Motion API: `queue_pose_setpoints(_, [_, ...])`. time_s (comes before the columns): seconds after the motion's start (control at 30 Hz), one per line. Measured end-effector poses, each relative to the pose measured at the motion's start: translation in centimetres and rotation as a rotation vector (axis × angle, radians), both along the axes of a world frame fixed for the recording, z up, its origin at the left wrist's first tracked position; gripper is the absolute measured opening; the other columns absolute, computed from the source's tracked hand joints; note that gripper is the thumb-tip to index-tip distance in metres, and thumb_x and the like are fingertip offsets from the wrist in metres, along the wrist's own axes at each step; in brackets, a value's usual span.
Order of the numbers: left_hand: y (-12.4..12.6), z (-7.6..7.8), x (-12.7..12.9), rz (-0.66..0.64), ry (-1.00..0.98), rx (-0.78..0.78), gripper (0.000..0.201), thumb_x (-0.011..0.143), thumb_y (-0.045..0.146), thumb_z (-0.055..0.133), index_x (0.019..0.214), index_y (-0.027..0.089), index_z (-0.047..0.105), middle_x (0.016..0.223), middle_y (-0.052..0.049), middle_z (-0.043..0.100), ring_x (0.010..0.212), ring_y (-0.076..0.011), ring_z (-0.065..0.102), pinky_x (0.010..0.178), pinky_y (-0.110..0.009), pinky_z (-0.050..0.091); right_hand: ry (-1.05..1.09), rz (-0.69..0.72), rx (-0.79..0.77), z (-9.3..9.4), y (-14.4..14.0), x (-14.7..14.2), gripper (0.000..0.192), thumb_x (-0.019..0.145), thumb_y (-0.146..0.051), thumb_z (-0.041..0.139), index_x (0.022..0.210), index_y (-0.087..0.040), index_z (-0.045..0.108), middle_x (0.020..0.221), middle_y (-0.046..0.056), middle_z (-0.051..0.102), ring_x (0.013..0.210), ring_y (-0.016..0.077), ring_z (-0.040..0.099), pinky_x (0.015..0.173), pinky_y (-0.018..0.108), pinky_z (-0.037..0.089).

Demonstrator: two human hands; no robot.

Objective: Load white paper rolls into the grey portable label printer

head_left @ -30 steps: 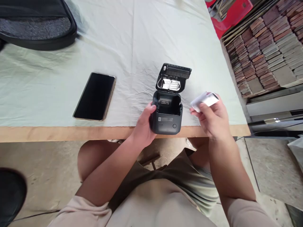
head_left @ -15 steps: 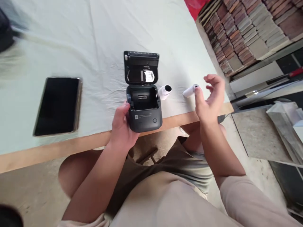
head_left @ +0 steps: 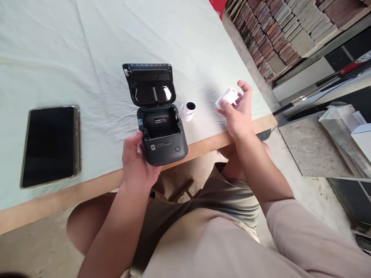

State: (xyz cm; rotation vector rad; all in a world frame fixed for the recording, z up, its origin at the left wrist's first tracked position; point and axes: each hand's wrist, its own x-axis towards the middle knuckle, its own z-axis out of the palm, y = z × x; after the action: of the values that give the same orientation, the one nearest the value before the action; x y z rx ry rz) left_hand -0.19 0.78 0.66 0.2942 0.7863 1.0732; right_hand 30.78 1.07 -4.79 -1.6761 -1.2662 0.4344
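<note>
My left hand (head_left: 137,164) grips a small black label printer (head_left: 165,148) by its lower left side, at the table's front edge. The printer's lid (head_left: 150,85) stands raised, and its paper bay (head_left: 160,122) shows no roll inside. To the right, my right hand (head_left: 239,112) pinches a white paper roll (head_left: 227,96) between thumb and fingers. Between the printer and that hand, a second white paper roll (head_left: 189,112) with a dark core stands on the cloth, a bit of its paper sticking out.
A tablet (head_left: 50,146) with a dark screen lies on the left of the pale cloth (head_left: 101,46). The table has a wooden front edge (head_left: 104,181). Stacked tiles or bricks (head_left: 278,34) are at the upper right, beside slabs (head_left: 313,150) and a red-handled tool (head_left: 348,67).
My right hand has closed on the right-hand paper roll and tilted it up. The view has shifted, so the printer in my left hand appears further left.
</note>
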Motion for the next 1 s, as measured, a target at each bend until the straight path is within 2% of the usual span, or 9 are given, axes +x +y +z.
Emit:
queue_pose_setpoints(0.13, [-0.2, 0.0, 0.0, -0.025, 0.003, -0.004, 0.018, 0.089, 0.035, 0.070, 0.102, 0.028, 0.081, 0.095, -0.002, 0.087, 0.117, -0.0313, 0.079, 0.102, -0.043, 0.069, 0.572, 0.075, -0.012, 1.4, -1.0, -1.4, 0.048, 0.088, -0.050, 0.063, 0.129, -0.031, 0.048, 0.149, 0.009, 0.069, 0.137, 0.0261, 0.074, 0.103, 0.046, 0.072])
queue_pose_setpoints(0.27, [-0.2, 0.2, -0.1, -0.032, 0.028, 0.018, 0.014, 0.083, 0.038, 0.077, 0.093, 0.028, 0.078, 0.092, -0.002, 0.086, 0.126, -0.0339, 0.075, 0.102, -0.044, 0.068, 0.679, 0.074, -0.062, 2.5, -1.4, -3.2, 0.052, 0.082, -0.056, 0.076, 0.121, -0.031, 0.053, 0.131, 0.006, 0.075, 0.128, 0.0251, 0.077, 0.091, 0.039, 0.074])
queue_pose_setpoints(0.4, [-0.3, 0.0, 0.0, -0.024, -0.006, 0.017, 0.013, 0.080, 0.035, 0.083, 0.085, 0.027, 0.074, 0.090, 0.000, 0.085, 0.122, -0.0313, 0.077, 0.103, -0.041, 0.067, 0.468, 0.117, 0.013, 6.1, -1.8, -6.4, 0.055, 0.076, -0.043, 0.078, 0.125, -0.036, 0.055, 0.118, 0.000, 0.073, 0.111, 0.0239, 0.079, 0.080, 0.039, 0.071])
queue_pose_setpoints(0.53, [-0.4, -0.9, 0.3, -0.042, -0.082, 0.093, 0.027, 0.078, 0.035, 0.088, 0.097, 0.024, 0.073, 0.089, 0.001, 0.082, 0.123, -0.0323, 0.080, 0.103, -0.040, 0.066, 0.002, 0.416, 0.051, 11.7, -2.2, -10.8, 0.048, 0.090, -0.038, 0.073, 0.137, -0.037, 0.062, 0.126, 0.003, 0.074, 0.115, 0.0276, 0.077, 0.099, 0.047, 0.068])
queue_pose_setpoints(0.6, [-0.4, -1.4, 0.3, -0.045, -0.097, 0.115, 0.029, 0.083, 0.038, 0.085, 0.103, 0.023, 0.072, 0.097, -0.001, 0.083, 0.122, -0.0307, 0.080, 0.099, -0.037, 0.066, -0.294, 0.563, 0.058, 13.2, -1.7, -12.5, 0.045, 0.090, -0.026, 0.068, 0.134, -0.034, 0.068, 0.130, 0.005, 0.076, 0.116, 0.0287, 0.075, 0.103, 0.048, 0.066])
queue_pose_setpoints(0.67, [-0.4, -1.6, 0.3, -0.045, -0.106, 0.123, 0.030, 0.086, 0.042, 0.083, 0.105, 0.022, 0.070, 0.106, -0.002, 0.083, 0.120, -0.0298, 0.080, 0.093, -0.035, 0.066, -0.505, 0.654, 0.044, 13.3, -0.8, -13.6, 0.053, 0.088, -0.016, 0.061, 0.138, -0.031, 0.070, 0.133, 0.005, 0.078, 0.113, 0.0291, 0.075, 0.099, 0.048, 0.065])
queue_pose_setpoints(0.77, [-0.6, -1.7, 0.1, -0.050, -0.117, 0.116, 0.033, 0.086, 0.042, 0.083, 0.106, 0.022, 0.068, 0.109, -0.003, 0.083, 0.122, -0.0304, 0.079, 0.093, -0.035, 0.066, -0.729, 0.614, 0.011, 12.0, 0.4, -14.1, 0.059, 0.084, -0.013, 0.060, 0.141, -0.029, 0.069, 0.123, 0.005, 0.082, 0.108, 0.0327, 0.076, 0.090, 0.049, 0.061])
queue_pose_setpoints(0.93, [-0.8, -1.7, -0.2, -0.066, -0.159, 0.097, 0.033, 0.088, 0.040, 0.083, 0.112, 0.023, 0.068, 0.097, 0.001, 0.079, 0.108, -0.0260, 0.080, 0.091, -0.033, 0.065, -0.965, 0.497, 0.045, 10.9, 0.5, -13.9, 0.019, 0.093, -0.021, 0.062, 0.103, -0.027, 0.076, 0.095, 0.006, 0.084, 0.091, 0.0323, 0.077, 0.083, 0.048, 0.053])
queue_pose_setpoints(1.0, [-0.7, -1.8, -0.3, -0.061, -0.176, 0.109, 0.031, 0.088, 0.042, 0.083, 0.107, 0.022, 0.068, 0.094, 0.001, 0.077, 0.101, -0.0246, 0.079, 0.085, -0.032, 0.064, -0.981, 0.524, 0.119, 11.2, -0.2, -14.0, 0.017, 0.100, -0.026, 0.060, 0.096, -0.028, 0.076, 0.094, 0.005, 0.085, 0.091, 0.0306, 0.079, 0.084, 0.047, 0.051])
